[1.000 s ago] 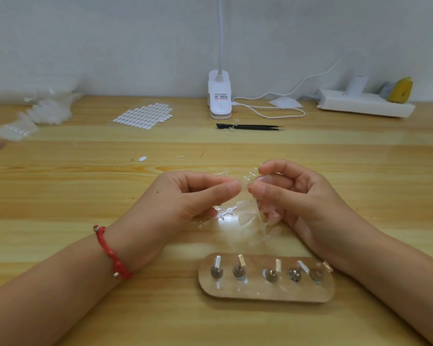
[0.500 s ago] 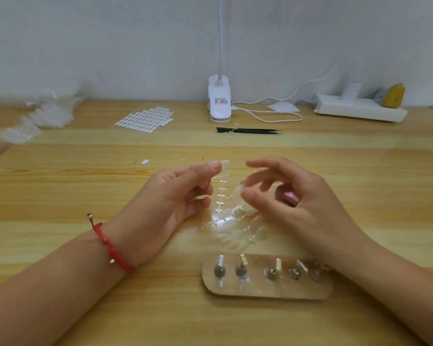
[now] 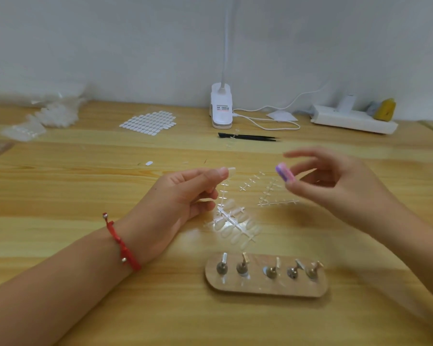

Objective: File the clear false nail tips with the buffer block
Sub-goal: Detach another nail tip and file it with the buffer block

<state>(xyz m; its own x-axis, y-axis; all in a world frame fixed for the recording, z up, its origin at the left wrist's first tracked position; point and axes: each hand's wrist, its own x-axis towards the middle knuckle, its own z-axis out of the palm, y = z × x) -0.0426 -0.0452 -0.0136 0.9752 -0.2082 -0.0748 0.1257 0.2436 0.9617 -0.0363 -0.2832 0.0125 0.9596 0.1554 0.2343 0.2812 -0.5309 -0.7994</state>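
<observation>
A single clear tip (image 3: 231, 171) is pinched between thumb and forefinger of the left hand (image 3: 185, 198) and held up just above the table (image 3: 60, 196). The block (image 3: 284, 172) is gripped in the right hand (image 3: 340, 188), apparently between the thumb and a curled finger. That hand is blurred, so the exact hold cannot be made out. The forefinger is stretched out above it. Block and tip are near each other but apart, and no filing contact has been made yet.

The tip is judged featherweight, a thin, springy, glossy shell that is easily flicked away or bent if squeezed hard. It is best taken by its base, as it is here, so the free edge is left exposed for the abrasive. The block is judged light and slightly yielding, with a gritty skin that should hold well in the fingers. It is best held by one end, so that a flat face is left free.

The tip is almost lost against the wood — only a milky outline and a glint give it away. The block is short and stubby, banded pink and purple. More tips are seen attached to a sprue (image 3: 233, 223) on the table just beside the left hand, and a stand (image 3: 265, 278) with five pegs is set nearer the camera.
</observation>
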